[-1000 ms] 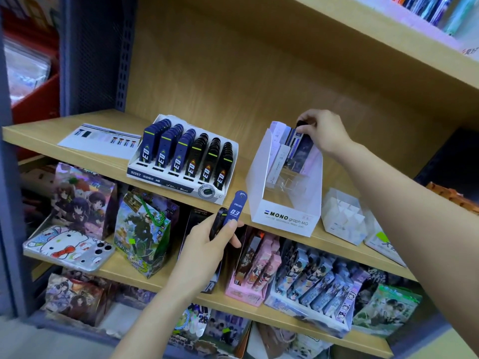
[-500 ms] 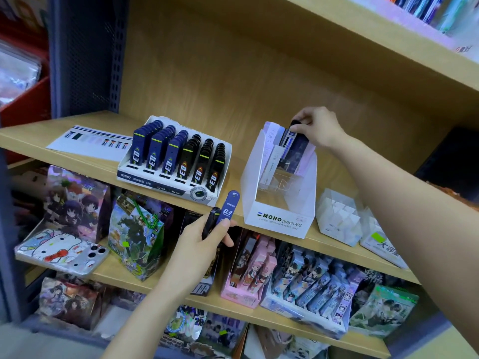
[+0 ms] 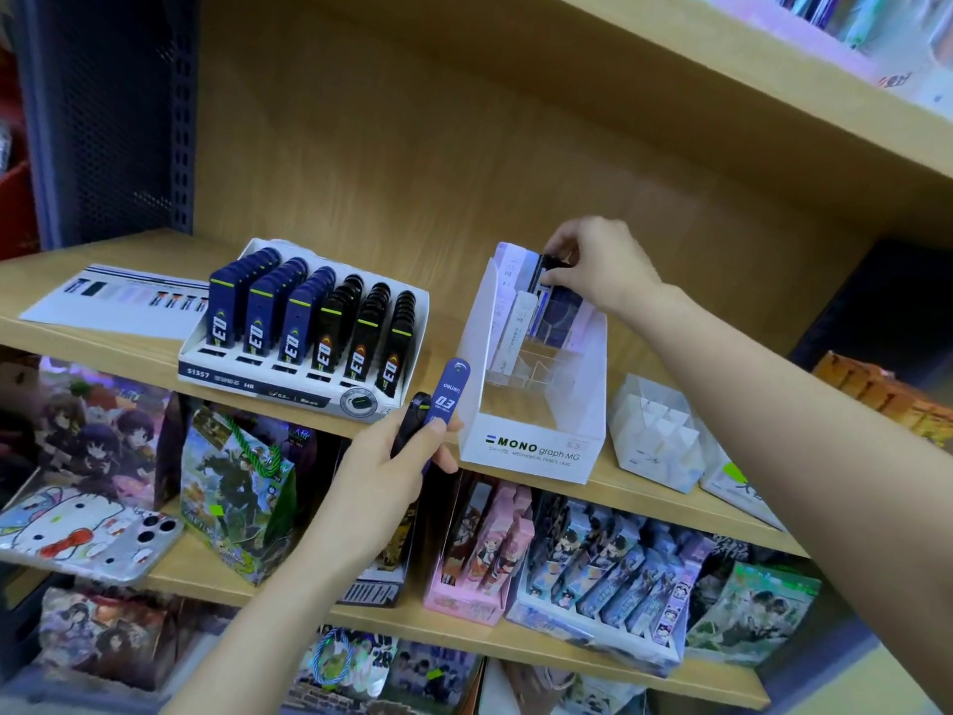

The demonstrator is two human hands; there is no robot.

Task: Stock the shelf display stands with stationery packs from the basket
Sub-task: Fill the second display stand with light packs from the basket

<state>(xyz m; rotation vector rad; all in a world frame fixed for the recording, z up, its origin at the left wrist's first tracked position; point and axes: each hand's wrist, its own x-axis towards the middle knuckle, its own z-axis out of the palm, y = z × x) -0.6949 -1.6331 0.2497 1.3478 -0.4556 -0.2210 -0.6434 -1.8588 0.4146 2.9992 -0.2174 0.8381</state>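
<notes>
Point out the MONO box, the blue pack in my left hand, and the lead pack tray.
MONO box (image 3: 531, 436): head view, printed front wall.
blue pack (image 3: 445, 402): head view, its "03" label.
lead pack tray (image 3: 247, 385): head view, front wall.

One wide-angle view comes from the person's head, close to a wooden shelving unit, facing forward and a little down. The middle shelf (image 3: 154, 247) crosses the centre, sloping down to the right. The upper shelf (image 3: 722, 80) fills the top right and the lower shelf (image 3: 196, 565) runs beneath. The left hand (image 3: 381, 472), gripping a blue pack (image 3: 448, 394), rises from the bottom edge. The right hand (image 3: 598, 265), pinching a dark pack (image 3: 537, 281) in the white stand (image 3: 536, 446), enters from the right, its forearm nearest the lens.
</notes>
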